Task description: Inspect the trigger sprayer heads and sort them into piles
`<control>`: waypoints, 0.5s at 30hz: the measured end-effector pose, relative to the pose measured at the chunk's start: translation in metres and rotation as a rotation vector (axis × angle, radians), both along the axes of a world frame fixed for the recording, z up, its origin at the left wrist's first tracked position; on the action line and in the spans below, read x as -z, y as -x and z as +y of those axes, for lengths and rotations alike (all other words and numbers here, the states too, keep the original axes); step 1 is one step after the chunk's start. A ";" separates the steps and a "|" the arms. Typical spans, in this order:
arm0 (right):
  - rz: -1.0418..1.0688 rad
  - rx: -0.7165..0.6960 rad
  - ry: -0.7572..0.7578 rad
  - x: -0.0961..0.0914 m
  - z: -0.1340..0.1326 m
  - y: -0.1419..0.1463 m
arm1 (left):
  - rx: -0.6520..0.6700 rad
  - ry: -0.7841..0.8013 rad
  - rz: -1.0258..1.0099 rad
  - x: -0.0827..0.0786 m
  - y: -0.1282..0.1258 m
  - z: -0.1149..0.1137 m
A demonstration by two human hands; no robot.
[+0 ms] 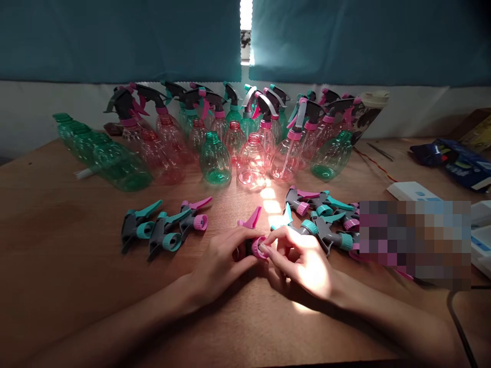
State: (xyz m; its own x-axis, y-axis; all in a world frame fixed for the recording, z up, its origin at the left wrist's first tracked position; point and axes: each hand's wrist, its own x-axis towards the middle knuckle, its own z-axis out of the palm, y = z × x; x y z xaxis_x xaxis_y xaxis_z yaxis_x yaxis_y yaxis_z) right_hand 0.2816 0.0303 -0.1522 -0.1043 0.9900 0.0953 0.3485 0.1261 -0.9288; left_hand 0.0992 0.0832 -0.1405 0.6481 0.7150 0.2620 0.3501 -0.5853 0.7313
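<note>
My left hand (220,260) grips the dark body of a spray trigger head (253,232) whose pink lever sticks up and away from me. My right hand (303,258) pinches the pink screw collar of that same head between thumb and fingers. Both hands rest low over the wooden table (57,245), near its front middle. A strip of sunlight falls across my right hand.
Three loose trigger heads (163,227) lie to the left, a pile of several more (326,214) to the right. Pink and green plastic bottles (215,158) stand behind, some capped with sprayers, green ones (103,153) lying at the left. Boxes and a blue packet (456,161) sit at right.
</note>
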 end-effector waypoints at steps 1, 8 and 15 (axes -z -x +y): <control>-0.019 -0.033 -0.010 0.001 0.000 -0.002 | -0.004 -0.008 -0.002 0.000 0.000 0.000; -0.219 -0.190 -0.060 -0.006 0.002 -0.011 | -0.014 -0.029 0.006 -0.001 -0.002 0.000; -0.175 -0.096 -0.181 -0.009 0.003 -0.012 | -0.054 -0.014 0.028 -0.005 -0.005 -0.001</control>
